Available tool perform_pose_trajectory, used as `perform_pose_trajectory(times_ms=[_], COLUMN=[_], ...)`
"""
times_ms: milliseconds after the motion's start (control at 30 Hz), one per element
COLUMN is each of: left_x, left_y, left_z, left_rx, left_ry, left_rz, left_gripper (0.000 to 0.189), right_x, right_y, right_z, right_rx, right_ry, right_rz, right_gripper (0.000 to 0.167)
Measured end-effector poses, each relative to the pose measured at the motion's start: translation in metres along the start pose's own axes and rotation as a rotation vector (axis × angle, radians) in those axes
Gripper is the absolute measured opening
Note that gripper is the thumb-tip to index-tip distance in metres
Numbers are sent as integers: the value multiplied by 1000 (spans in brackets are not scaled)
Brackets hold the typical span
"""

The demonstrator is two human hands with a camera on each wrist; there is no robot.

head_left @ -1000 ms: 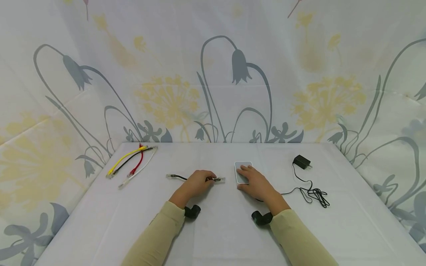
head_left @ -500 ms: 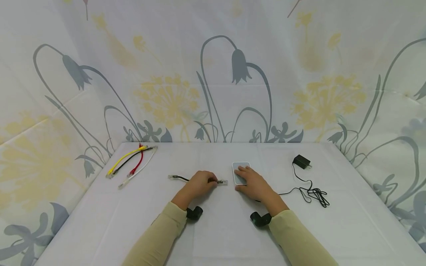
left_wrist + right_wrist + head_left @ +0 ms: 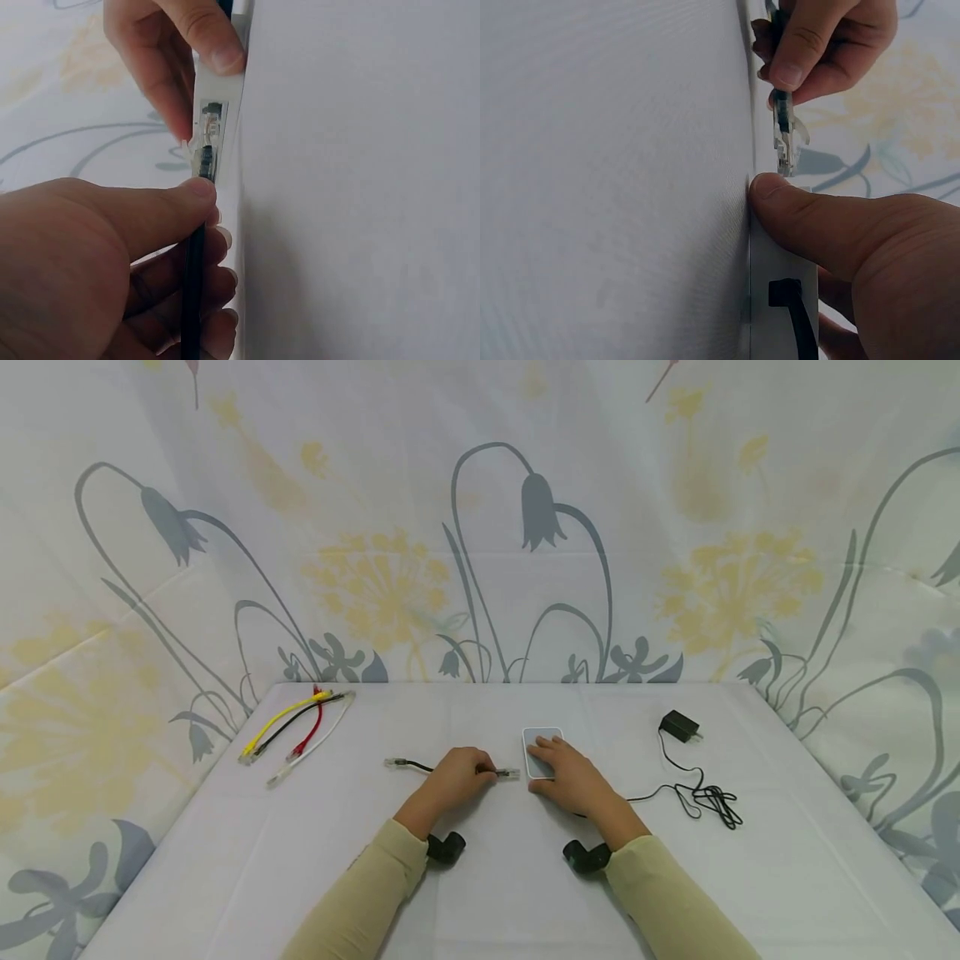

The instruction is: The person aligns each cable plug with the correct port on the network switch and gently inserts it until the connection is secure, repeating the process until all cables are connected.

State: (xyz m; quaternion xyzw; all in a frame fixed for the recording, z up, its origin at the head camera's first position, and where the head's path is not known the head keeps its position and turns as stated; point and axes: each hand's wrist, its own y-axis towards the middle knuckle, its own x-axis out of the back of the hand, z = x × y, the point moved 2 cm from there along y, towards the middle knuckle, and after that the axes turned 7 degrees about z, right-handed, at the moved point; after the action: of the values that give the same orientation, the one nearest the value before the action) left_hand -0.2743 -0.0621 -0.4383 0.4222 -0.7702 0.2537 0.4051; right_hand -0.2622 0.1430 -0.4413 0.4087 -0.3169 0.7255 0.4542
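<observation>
My left hand [image 3: 457, 777] pinches a short black Ethernet cable [image 3: 416, 765] between thumb and fingers, just behind one clear plug [image 3: 783, 146]. The cable's other plug [image 3: 395, 762] sticks out to the left of that hand. A small flat white router [image 3: 542, 742] with a grey top lies on the table under my right hand [image 3: 573, 777]. That hand grips it, thumb against the near side and fingers over the top. In the left wrist view the held plug overlaps a port [image 3: 214, 109] in the router's side. A black power lead [image 3: 802, 330] enters the router's near side.
Several short network cables lie at the back left: a yellow cable [image 3: 277, 720], a red cable [image 3: 310, 737], a white cable [image 3: 322, 742] and another black one. A black power adapter [image 3: 680, 726] sits at the right, its bundled lead [image 3: 716, 802] trailing to the router.
My left hand has moved rightward with the cable, bringing its plug close to the router's left edge. The right hand has shifted the router slightly left.
</observation>
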Motion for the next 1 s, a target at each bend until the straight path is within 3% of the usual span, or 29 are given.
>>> perform_pose_trajectory(times_ms=[400,1000], left_x=[-5,-5], left_y=[7,8], left_z=[0,-3], left_rx=[-10,-33], left_ry=[-4,-17], left_rz=[-9,-24], left_gripper=[13,14], right_x=[1,-1], right_y=[0,1], right_z=[3,1], right_rx=[-2,-15], right_ry=[-1,-4], right_rz=[-1,-5], right_gripper=[62,62])
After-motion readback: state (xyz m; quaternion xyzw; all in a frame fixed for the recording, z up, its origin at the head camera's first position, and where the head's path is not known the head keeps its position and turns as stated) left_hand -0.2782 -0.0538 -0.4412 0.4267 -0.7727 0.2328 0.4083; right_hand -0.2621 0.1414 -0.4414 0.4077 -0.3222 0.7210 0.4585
